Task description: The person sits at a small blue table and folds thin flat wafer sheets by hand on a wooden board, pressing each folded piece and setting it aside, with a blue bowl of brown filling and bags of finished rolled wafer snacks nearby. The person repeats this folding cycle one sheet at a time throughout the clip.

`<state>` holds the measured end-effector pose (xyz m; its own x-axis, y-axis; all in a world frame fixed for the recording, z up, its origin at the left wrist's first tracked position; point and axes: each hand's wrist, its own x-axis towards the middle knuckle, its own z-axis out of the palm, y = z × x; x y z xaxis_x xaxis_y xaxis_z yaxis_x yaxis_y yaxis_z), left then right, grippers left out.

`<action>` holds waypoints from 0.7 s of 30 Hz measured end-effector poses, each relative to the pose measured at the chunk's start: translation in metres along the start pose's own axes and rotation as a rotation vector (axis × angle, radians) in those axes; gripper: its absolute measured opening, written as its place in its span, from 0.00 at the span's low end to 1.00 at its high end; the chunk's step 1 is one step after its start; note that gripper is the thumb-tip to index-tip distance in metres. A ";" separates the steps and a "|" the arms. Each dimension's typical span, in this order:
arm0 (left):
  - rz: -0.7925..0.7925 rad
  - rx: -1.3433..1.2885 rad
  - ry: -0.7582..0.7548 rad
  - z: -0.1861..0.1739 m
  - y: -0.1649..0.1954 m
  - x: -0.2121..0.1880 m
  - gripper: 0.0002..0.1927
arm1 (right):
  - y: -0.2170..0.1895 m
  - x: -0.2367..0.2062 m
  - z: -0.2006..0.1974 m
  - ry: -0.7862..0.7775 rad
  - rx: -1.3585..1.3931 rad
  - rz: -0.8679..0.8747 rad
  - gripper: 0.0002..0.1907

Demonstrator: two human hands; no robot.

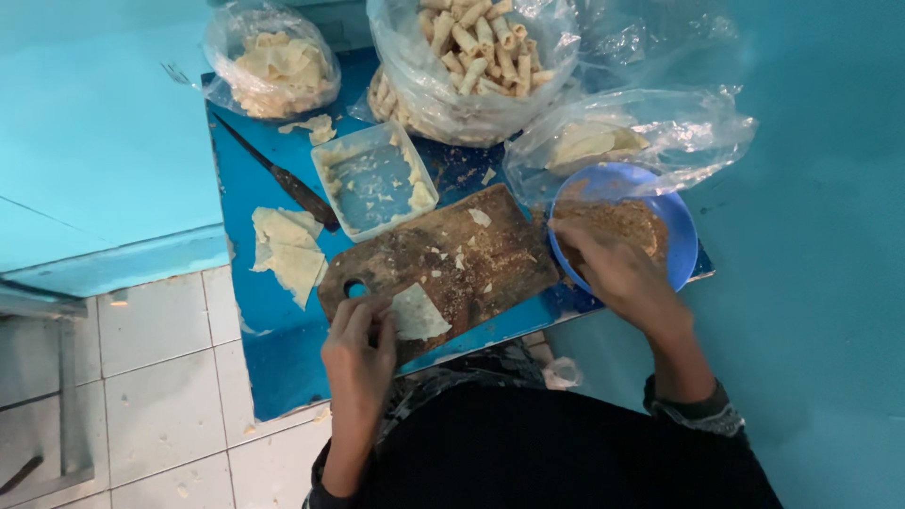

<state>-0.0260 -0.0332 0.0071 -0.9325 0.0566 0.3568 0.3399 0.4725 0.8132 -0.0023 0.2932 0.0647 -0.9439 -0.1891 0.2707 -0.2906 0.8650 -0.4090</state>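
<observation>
My left hand (360, 344) rests on the near end of a worn wooden cutting board (452, 259), fingers touching a pale square pastry wrapper (418, 316) that lies flat on it. My right hand (613, 269) reaches into a blue bowl (681, 247) holding brown crumbly filling (617, 219), fingertips bunched in the filling. Whether they hold a pinch of it is hidden.
A small blue table (283, 363) carries it all. A clear plastic tub (374, 181) smeared with paste stands behind the board, a dark knife (283, 179) to its left, loose wrappers (287, 250) nearby. Plastic bags hold rolled pastries (476, 42), wrapper scraps (273, 66) and dough (594, 143). White floor tiles lie left.
</observation>
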 end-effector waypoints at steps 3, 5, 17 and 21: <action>-0.014 0.022 0.005 -0.004 0.005 -0.005 0.07 | 0.013 -0.011 0.007 0.003 0.001 -0.011 0.31; -0.027 0.040 -0.001 -0.006 0.006 -0.008 0.07 | 0.018 -0.015 0.016 0.028 -0.105 0.042 0.31; -0.100 -0.137 0.002 -0.013 0.003 -0.014 0.07 | -0.065 0.010 0.075 0.183 0.231 -0.072 0.13; -0.122 -0.139 -0.006 -0.015 -0.002 -0.017 0.08 | -0.108 0.019 0.116 0.111 0.245 -0.339 0.18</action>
<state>-0.0091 -0.0485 0.0059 -0.9684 0.0112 0.2491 0.2372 0.3501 0.9062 -0.0069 0.1427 0.0127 -0.7701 -0.3810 0.5116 -0.6225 0.6241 -0.4722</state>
